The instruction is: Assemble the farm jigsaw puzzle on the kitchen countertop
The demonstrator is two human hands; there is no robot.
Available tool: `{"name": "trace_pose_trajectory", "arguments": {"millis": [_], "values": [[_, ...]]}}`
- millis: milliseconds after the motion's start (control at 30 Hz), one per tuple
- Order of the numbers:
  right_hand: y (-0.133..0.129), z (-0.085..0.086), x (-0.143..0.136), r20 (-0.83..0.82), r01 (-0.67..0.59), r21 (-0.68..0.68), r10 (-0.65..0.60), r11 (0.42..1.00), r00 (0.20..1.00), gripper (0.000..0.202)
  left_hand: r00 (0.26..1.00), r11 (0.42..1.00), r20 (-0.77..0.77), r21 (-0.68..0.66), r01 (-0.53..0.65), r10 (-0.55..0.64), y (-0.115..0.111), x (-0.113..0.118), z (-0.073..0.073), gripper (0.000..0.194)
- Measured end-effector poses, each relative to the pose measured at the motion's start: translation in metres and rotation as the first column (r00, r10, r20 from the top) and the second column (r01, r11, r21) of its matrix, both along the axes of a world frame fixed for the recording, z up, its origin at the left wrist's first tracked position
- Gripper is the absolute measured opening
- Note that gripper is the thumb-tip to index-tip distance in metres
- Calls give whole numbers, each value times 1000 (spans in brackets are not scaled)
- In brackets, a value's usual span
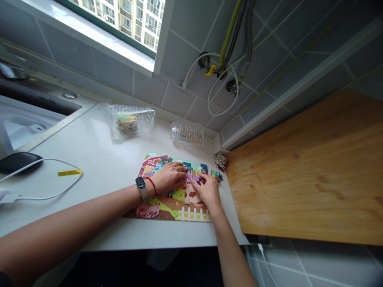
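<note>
A farm-picture puzzle board (pixel 167 213) lies on the white counter, with a red barn, a pink pig, a cow and a white fence printed on it. Over its upper middle, my left hand (pixel 171 177) has its fingers bent around the left side of a purple puzzle piece (pixel 193 176). My right hand (pixel 208 189) pinches the same piece from the right with thumb and fingers. Dark blue puzzle pieces (pixel 204 168) lie on the board's upper part. Just off the board's right edge is a loose colourful piece (pixel 216 176). My palms hide part of the picture.
Behind the board lie two clear bubble-wrap bags, one with stacked pieces (pixel 127 122), another with more pieces (pixel 191 137). A small stack of pieces (pixel 220 161) stands beside the wooden board (pixel 305 171) on the right. At left are a black device (pixel 20 162), a white cable (pixel 60 196) and a sink.
</note>
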State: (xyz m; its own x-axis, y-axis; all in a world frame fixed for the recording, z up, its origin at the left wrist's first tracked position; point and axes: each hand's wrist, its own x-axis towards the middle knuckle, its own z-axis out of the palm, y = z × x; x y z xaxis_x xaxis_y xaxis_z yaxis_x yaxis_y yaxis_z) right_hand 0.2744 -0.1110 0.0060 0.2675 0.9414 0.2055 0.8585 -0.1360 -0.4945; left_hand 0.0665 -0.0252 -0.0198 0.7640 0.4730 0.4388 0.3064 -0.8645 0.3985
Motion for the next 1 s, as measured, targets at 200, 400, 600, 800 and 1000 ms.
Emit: {"name": "trace_pose_trajectory", "arguments": {"millis": [200, 400, 600, 800, 1000], "values": [[-11, 2, 1, -12, -51, -34, 51, 998, 999, 34, 1000, 1000, -10, -3, -15, 15, 0, 1, -2, 10], [-24, 2, 13, -15, -339, -4, 339, 941, 941, 40, 1000, 1000, 0, -9, -3, 3, -1, 0, 0, 10], [-20, 1, 20, -52, -495, 52, 497, 867, 866, 35, 1000, 1000, 21, 2, -6, 6, -1, 1, 1, 10], [-20, -6, 24, -115, -462, 115, 474, 879, 873, 31, 1000, 1000, -4, -2, 0, 0, 0, 0, 3, 8], [-15, -6, 24, -113, -500, 143, 516, 854, 849, 21, 1000, 1000, -10, 6, 2, -2, 0, 0, 1, 9]]}}
